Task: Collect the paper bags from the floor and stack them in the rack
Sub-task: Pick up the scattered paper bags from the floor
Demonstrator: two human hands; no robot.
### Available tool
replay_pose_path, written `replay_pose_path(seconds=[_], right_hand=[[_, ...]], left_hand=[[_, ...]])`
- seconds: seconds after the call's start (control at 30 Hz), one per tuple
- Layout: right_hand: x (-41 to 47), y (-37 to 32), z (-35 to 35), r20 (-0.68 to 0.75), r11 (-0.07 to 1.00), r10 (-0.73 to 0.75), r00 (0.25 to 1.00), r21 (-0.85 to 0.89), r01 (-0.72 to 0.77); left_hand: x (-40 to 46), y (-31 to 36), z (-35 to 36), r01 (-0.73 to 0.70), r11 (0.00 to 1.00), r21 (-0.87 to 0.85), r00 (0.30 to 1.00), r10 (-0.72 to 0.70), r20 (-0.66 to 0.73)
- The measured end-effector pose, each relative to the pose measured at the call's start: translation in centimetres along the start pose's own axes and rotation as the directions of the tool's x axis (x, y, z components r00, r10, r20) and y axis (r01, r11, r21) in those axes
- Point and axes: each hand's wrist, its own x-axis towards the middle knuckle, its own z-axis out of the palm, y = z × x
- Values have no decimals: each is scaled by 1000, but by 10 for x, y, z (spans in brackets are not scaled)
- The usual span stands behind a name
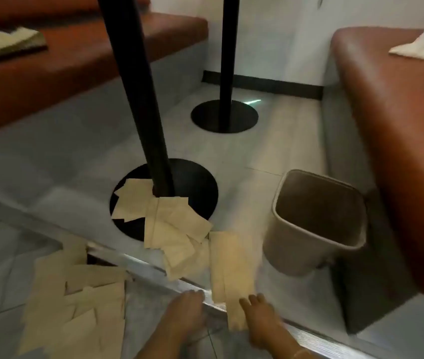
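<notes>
- Paper bags lie scattered on the floor [37, 164] in three loose groups: a pile [81, 307] at lower left on the lower tiles, a heap [172, 229] spilling off the near pole's base, and one long bag [229, 265] lying across the metal step edge [153, 270].
- The right hand [260, 320] is at the long bag's near end, fingers [253, 299] touching or just beside its edge — motion blur hides whether they pinch it, so I cannot tell.
- The left hand [185, 317] reaches toward the step edge just left of that bag, fingers fairly straight and holding nothing that shows.
- The near pole [138, 99] — black, leaning across the view — rises from a round black base [195, 190]; several bags rest on that base and against the pole's foot, so the pole stands right among them.
- A second pole [229, 53] with its own round base [223, 116] stands farther back, well apart from the bags.
- A beige bin [314, 221] sits tilted just right of the long bag, close beside the right bench.
- Brown padded benches flank the floor: one on the left [89, 55] carrying a folded cloth [3, 42], one on the right [392, 125] with a pale cloth [423, 45] on it.
- No rack is in view.
</notes>
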Motion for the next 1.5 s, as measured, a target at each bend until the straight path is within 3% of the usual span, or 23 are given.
replay_pose_path(seconds=[0.07, 0.17, 0.27, 0.33, 0.4, 0.43, 0.57, 0.63, 0.73, 0.87, 0.93, 1.0, 1.07, 1.17, 1.23, 1.4, 1.5], right_hand=[[19, 0, 18, 32, 998, -7, 999, -57, 9], [49, 5, 40, 55, 990, -10, 998, -138, 17], [66, 6, 58, -116, 994, -28, 993, -112, 15], [69, 10, 53, -196, 992, -61, 979, -120, 38], [66, 12, 40, -159, 996, -69, 985, -63, 60], [62, 15, 33, -70, 998, -50, 996, -48, 47], [50, 22, 7, -12, 999, 21, 1000, 26, -20], [41, 22, -10, -57, 997, 55, 997, 48, -52], [24, 17, -47, -265, 995, 81, 961, 74, -64], [-9, 1, -113, -591, 994, 68, 804, 107, -6], [-31, -2, -149, -759, 988, 98, 644, 151, 27], [-56, 0, -183, -894, 982, 150, 422, 185, 42], [-78, 9, -211, -930, 972, 228, 288, 236, -4], [-93, 36, -235, -891, 916, 396, 224, 367, -159], [-92, 52, -237, -831, 863, 500, 245, 455, -218], [-68, 72, -211, -656, 803, 596, 463, 489, -342], [-55, 66, -202, -654, 866, 499, 568, 400, -301]], left_hand=[[20, -6, 18, 26, 999, -34, 999, -27, -39], [55, -11, 41, -44, 999, -14, 990, 41, -132], [77, -6, 55, -101, 995, -4, 985, 100, -140], [94, -1, 61, -131, 990, 53, 989, 134, -59], [101, 3, 62, -135, 984, 114, 991, 132, 33], [103, 5, 62, -137, 979, 154, 990, 130, 49], [106, 6, 54, -198, 920, 339, 979, 202, 24], [107, 7, 50, -243, 873, 423, 968, 244, 53], [104, 10, 48, -275, 847, 455, 961, 257, 102], [92, 9, 41, -271, 899, 345, 962, 245, 117], [88, 2, 38, -232, 951, 204, 973, 226, 57], [82, -3, 32, -200, 974, 109, 979, 202, -8], [74, -3, 21, -193, 978, 76, 972, 201, -121], [65, -3, -9, -216, 976, 5, 896, 200, -396], [57, 0, -35, -243, 969, -39, 818, 183, -545], [48, 16, -95, -337, 916, -218, 642, 55, -764], [41, 37, -126, -396, 896, -202, 560, 61, -826]])
